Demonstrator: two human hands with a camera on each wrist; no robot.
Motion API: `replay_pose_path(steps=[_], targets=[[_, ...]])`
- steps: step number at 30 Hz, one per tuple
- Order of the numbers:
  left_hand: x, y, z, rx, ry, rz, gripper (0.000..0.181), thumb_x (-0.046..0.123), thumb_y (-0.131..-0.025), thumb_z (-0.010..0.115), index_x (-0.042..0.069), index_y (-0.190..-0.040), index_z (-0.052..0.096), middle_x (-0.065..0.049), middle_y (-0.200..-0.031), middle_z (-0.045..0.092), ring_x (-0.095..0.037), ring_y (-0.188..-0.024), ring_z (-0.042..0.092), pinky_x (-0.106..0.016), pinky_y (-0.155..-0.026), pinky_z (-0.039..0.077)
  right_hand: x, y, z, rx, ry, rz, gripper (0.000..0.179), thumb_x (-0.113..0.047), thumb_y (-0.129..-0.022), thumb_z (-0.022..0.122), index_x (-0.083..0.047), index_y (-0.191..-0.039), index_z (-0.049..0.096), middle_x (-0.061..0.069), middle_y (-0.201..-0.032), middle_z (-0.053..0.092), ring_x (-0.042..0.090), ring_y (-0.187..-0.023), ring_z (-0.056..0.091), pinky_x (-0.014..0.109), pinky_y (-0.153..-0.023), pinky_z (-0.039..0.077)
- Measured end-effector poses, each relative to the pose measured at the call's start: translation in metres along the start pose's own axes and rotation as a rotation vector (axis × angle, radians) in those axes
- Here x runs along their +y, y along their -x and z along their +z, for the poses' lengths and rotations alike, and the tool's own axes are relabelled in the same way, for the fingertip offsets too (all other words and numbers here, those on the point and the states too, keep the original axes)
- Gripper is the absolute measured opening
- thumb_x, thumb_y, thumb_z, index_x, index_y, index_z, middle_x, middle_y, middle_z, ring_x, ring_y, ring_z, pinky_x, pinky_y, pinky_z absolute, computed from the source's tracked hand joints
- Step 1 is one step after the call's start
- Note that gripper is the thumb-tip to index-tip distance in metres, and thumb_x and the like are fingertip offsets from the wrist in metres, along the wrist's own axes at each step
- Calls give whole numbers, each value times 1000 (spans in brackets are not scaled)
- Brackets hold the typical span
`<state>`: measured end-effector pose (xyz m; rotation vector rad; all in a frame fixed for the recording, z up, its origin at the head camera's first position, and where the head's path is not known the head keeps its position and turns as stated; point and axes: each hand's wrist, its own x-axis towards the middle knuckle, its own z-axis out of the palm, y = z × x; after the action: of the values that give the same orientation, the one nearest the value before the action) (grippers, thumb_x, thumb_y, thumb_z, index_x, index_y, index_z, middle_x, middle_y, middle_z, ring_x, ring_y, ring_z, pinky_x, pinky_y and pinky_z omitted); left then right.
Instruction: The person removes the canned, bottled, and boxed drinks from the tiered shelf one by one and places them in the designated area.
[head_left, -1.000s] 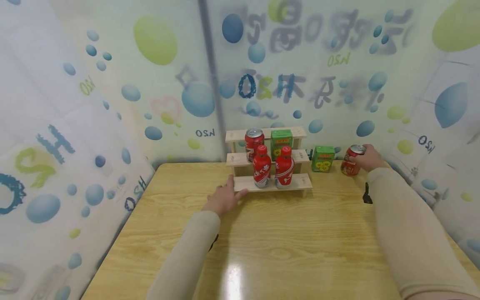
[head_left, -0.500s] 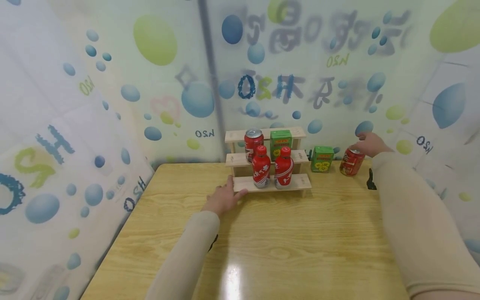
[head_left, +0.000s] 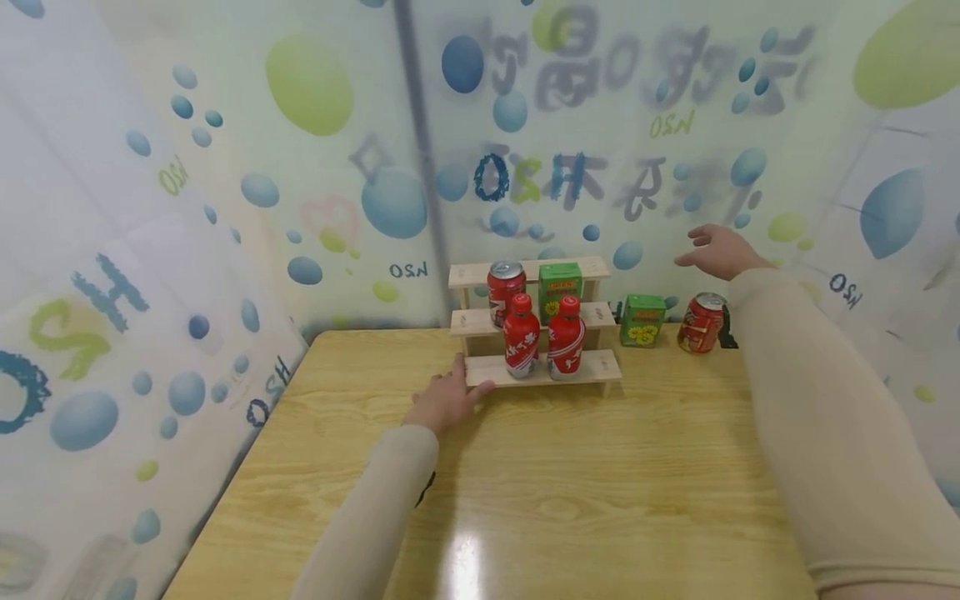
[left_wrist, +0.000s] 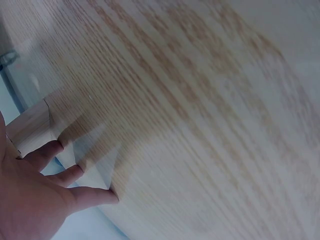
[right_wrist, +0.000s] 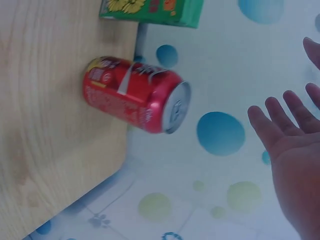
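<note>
At eight o'clock of the wooden shelf [head_left: 483, 368], touching with splayed left hand [head_left: 441, 400]. At two, holding unclenched right hand [head_left: 718, 252] above cylindrical can [head_left: 701, 323].

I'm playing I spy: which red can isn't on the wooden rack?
The red can farthest right, standing on the table beside a green box. The other red can stands on the wooden rack, behind the left bottle.

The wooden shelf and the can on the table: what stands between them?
In the head view, a green box stands between the wooden shelf and the red can.
</note>
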<state>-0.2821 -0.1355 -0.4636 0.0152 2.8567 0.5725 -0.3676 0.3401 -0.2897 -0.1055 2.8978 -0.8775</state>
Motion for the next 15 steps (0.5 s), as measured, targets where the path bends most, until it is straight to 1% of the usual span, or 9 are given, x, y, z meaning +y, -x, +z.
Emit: replay_pose_path(steps=[3,8,10,15], targets=[[0,1,1,1,4,-1,103,82,-100,37,17,-173,6,-18,-170,41,-48,-157,37,-80,-124,22,-13,-6,-1,-1,-2,-17,86,-41,-107,57,5,-167,16,38,-169,25,61,-149,31,75,-119,35],[0,1,1,0,11,-7,101,81,-101,38,18,-173,6,-19,-170,41,-48,-157,36,-81,-124,21,-39,-17,3,-22,-94,-80,89,-38,-107,61,2,-169,12,36,-170,26,57,-149,38,69,-122,39],[-1,1,1,0,11,-9,101,81,-101,38,18,-173,6,-18,-170,41,-48,-158,36,-80,-125,20,-49,-21,6,-39,-154,-113,89,-35,-107,63,0,-170,11,35,-170,27,56,-149,40,67,-122,40],[-2,-1,2,5,-2,-2,103,84,-99,36,19,-173,5,-17,-170,41,-47,-158,36,-81,-124,21,-68,-27,21,-104,-204,-184,86,-38,-107,64,-3,-170,16,32,-170,31,51,-151,42,65,-122,42]])
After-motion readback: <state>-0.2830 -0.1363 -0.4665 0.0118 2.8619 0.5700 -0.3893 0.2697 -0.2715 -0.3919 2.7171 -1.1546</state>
